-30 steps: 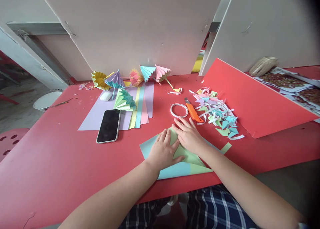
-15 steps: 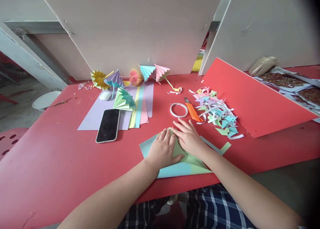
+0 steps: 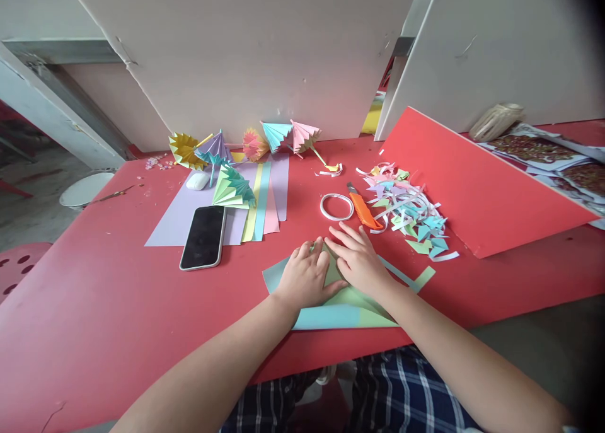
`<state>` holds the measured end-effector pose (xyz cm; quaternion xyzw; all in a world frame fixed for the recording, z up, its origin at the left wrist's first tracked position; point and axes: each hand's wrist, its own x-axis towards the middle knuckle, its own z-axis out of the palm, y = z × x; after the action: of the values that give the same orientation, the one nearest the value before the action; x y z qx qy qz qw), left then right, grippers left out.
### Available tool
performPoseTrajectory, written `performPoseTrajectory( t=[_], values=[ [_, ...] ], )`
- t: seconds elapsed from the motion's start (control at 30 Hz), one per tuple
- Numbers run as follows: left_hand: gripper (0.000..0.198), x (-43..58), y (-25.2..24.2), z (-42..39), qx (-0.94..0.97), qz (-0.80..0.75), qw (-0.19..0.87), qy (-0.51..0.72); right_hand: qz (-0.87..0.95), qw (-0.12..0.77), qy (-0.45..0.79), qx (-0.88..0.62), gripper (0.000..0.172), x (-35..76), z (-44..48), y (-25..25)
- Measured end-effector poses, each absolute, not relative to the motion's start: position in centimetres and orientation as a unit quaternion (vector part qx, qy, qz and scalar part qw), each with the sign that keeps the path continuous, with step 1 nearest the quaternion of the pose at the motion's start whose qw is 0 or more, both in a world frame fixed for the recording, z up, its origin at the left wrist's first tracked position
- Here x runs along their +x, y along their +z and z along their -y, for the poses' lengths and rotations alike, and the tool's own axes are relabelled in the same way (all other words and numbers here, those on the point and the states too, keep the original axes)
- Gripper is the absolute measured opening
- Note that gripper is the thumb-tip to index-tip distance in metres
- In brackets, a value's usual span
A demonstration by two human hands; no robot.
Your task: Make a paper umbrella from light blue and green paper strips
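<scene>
A blue and green sheet of paper point(image 3: 331, 317) lies near the table's front edge, partly folded over, its middle hidden by my hands. My left hand point(image 3: 305, 275) presses on the paper's upper part, fingers bent a little and thumb stretched to the right. Beside it my right hand point(image 3: 359, 259) rests with fingers spread, the fingertips at the fold's top corner. Close beyond my right hand lie an orange utility knife point(image 3: 363, 211) and a white roll of tape point(image 3: 336, 217). Narrow blue and green paper strips point(image 3: 424, 278) lie right of the sheet.
Folded paper umbrellas point(image 3: 234, 187) stand along the back. Sheets of coloured paper point(image 3: 165, 222) lie under a black phone point(image 3: 203, 237) and a white mouse-shaped object point(image 3: 197, 181). Paper scraps point(image 3: 416, 212) are heaped before a tilted red board point(image 3: 482, 193) on the right.
My left hand has bent its fingers slightly and shifted a little on the paper. The right hand stays almost in place. The whole view has moved slightly.
</scene>
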<state>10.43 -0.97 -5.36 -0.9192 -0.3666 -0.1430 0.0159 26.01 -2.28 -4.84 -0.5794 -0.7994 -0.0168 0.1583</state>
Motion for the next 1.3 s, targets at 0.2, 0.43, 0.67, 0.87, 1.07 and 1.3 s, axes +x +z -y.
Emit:
performPoseTrajectory(
  t=[0.2,0.43,0.67,0.87,1.07,1.3],
  values=[
    [0.053,10.4,-4.9,1.1,-0.920,0.370,0.004,-0.127,0.801,0.102,-0.032,-0.589,0.044,25.4,2.4,-4.7],
    [0.056,10.6,-5.4,1.0,-0.917,0.373,0.019,-0.142,0.802,0.112,-0.032,-0.585,0.043,25.5,2.3,-5.0],
    [0.054,10.6,-5.5,0.9,-0.914,0.374,0.025,-0.156,0.806,0.111,-0.050,-0.579,0.045,25.5,2.1,-5.2],
    [0.052,10.5,-5.6,0.9,-0.916,0.363,0.043,-0.167,0.810,0.110,-0.057,-0.573,0.043,25.4,2.0,-5.2],
    [0.052,10.5,-5.0,1.2,-0.918,0.363,0.044,-0.153,0.811,0.134,-0.053,-0.568,0.039,25.4,2.3,-5.1],
    [0.053,10.4,-4.2,1.6,-0.920,0.356,0.044,-0.156,0.806,0.170,-0.038,-0.566,0.037,25.3,2.6,-4.8]
  ],
)
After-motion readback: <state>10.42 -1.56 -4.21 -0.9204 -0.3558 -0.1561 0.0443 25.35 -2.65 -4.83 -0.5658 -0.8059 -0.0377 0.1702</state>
